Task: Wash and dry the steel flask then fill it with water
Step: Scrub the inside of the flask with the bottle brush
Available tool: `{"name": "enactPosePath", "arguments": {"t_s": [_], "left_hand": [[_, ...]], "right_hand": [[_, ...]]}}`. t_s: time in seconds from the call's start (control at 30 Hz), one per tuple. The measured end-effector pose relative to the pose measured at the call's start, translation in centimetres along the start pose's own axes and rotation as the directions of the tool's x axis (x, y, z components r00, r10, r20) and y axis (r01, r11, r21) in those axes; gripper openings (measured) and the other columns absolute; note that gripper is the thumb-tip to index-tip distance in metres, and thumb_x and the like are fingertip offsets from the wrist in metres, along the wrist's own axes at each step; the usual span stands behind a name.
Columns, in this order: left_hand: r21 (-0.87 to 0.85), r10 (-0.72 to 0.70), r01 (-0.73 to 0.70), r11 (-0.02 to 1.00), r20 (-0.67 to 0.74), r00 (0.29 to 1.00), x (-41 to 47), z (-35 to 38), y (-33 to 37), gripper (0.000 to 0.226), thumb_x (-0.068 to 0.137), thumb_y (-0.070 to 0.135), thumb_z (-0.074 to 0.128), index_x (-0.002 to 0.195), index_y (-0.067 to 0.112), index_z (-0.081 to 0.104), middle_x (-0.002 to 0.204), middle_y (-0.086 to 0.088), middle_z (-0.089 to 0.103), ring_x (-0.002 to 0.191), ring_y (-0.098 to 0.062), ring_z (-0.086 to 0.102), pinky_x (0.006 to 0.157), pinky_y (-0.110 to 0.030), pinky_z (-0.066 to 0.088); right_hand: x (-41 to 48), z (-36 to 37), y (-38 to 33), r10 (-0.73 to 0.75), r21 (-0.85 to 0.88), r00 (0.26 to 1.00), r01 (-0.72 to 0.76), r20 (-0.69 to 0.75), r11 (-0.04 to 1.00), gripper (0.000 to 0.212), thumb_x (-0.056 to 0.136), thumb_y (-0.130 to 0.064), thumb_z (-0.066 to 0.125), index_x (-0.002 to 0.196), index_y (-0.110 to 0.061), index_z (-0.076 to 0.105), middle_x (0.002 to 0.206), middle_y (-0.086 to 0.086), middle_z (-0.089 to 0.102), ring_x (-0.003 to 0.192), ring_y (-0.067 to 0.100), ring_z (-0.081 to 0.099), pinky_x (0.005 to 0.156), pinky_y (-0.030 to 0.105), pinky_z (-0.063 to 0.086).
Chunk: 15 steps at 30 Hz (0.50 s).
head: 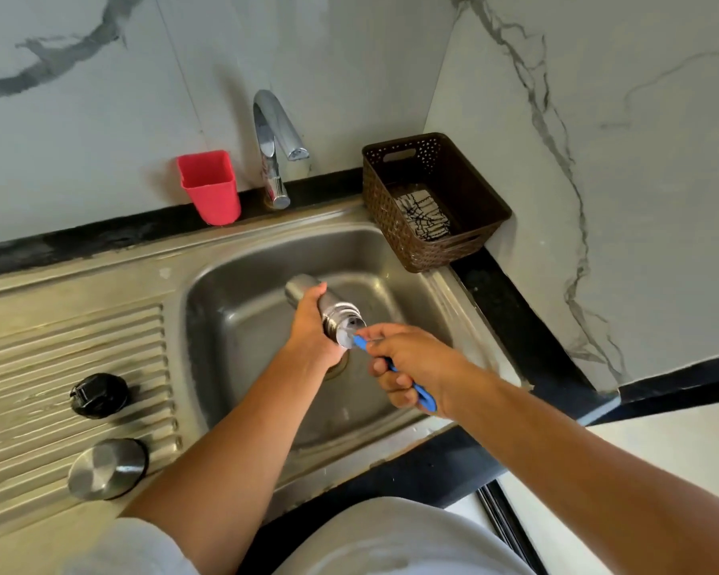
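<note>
My left hand (313, 325) grips the steel flask (336, 314) around its middle, holding it tilted over the sink basin (241, 309) with its open mouth toward me. My right hand (411, 367) is closed on the blue handle of a bottle brush (422, 398); the brush end goes into the flask's mouth and is hidden inside. The flask's black inner stopper (99, 395) and its steel cap (107, 469) lie on the ribbed draining board (38, 359) at the left.
A chrome tap (275, 147) stands behind the basin; no water runs from it. A red plastic cup (209, 186) sits left of the tap. A brown woven basket (434, 201) holding a patterned cloth stands at the back right corner. Marble walls close in behind and right.
</note>
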State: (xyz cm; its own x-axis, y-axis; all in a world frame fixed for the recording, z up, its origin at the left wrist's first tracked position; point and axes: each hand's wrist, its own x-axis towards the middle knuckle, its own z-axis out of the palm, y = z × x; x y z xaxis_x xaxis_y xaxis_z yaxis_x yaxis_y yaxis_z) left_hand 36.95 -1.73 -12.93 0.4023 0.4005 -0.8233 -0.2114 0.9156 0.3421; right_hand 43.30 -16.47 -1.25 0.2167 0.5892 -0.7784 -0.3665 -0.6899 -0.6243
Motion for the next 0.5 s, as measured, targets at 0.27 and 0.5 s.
{"name": "enactPosePath", "arguments": {"t_s": [0.27,0.5], "left_hand": [[-0.094,-0.001,-0.006,0.996,-0.075,0.997,0.5,-1.4,1.0,0.035,0.088,0.044,0.072,0.089,0.011,0.062,0.063,-0.006,0.062,0.066,-0.024,0.062,0.067,-0.037,0.053],[-0.022,0.011,-0.013,1.000,-0.088,0.996,1.4,-2.3,1.9,0.049,0.073,0.045,0.081,0.104,0.011,0.065,0.081,-0.006,0.067,0.070,-0.025,0.065,0.072,-0.038,0.057]], "right_hand": [[-1.0,0.0,-1.1,0.069,0.134,0.993,-0.083,0.100,0.988,0.030,0.110,-0.006,0.038,0.132,-0.011,0.057,0.059,-0.001,0.045,0.033,0.003,0.031,0.029,0.017,0.026],[-2.1,0.2,-1.2,0.019,-0.085,0.996,-0.011,0.090,0.996,0.029,0.108,-0.008,0.041,0.130,-0.017,0.058,0.062,-0.001,0.046,0.035,0.004,0.030,0.032,0.017,0.024]]}}
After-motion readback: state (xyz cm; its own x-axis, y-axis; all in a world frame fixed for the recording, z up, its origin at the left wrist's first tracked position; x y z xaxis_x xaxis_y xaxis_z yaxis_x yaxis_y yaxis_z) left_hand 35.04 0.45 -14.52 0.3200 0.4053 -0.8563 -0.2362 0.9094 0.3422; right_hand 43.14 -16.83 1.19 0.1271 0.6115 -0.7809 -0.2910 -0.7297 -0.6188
